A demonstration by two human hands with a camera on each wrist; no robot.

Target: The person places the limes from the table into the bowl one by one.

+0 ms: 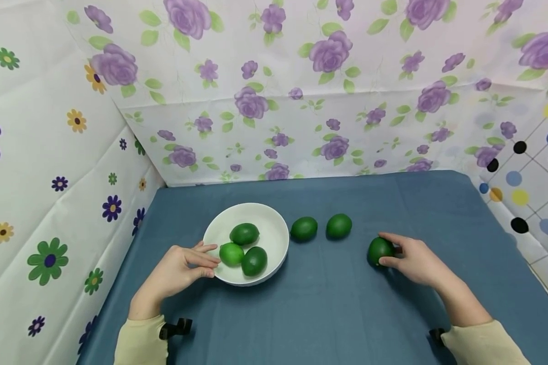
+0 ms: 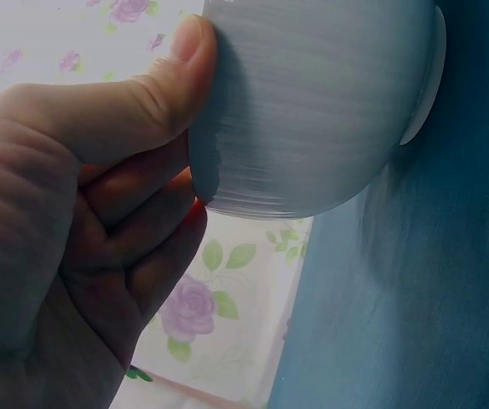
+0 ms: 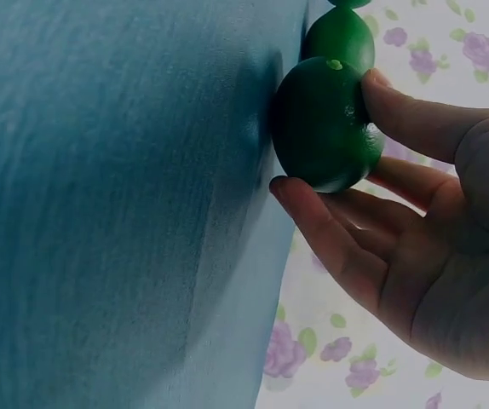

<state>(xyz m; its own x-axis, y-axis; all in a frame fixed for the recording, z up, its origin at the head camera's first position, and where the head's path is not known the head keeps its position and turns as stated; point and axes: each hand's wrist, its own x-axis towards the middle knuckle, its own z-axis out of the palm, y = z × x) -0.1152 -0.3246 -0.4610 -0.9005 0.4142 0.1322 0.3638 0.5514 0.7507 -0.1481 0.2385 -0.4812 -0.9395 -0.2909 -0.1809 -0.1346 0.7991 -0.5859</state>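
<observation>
A white bowl (image 1: 278,243) stands on the table at centre left, holding two dark green limes (image 1: 254,261) and a brighter green lime (image 1: 231,254). My left hand (image 1: 182,266) grips its left rim. In the left wrist view, the thumb (image 2: 155,98) lies along the bowl's wall (image 2: 313,111) and the other fingers are partly hidden behind it. Off to the right, my right hand (image 1: 415,258) holds a dark green lime (image 1: 380,251) between thumb and fingers. The right wrist view shows this lime (image 3: 321,128) close against the tabletop.
Two more dark green limes, one (image 1: 304,229) right beside the bowl and another (image 1: 339,226) further right, lie between the hands. A blue cloth (image 1: 310,314) covers the table. Flowered sheets (image 1: 292,126) hang behind and at the left, a dotted one (image 1: 525,192) at the right.
</observation>
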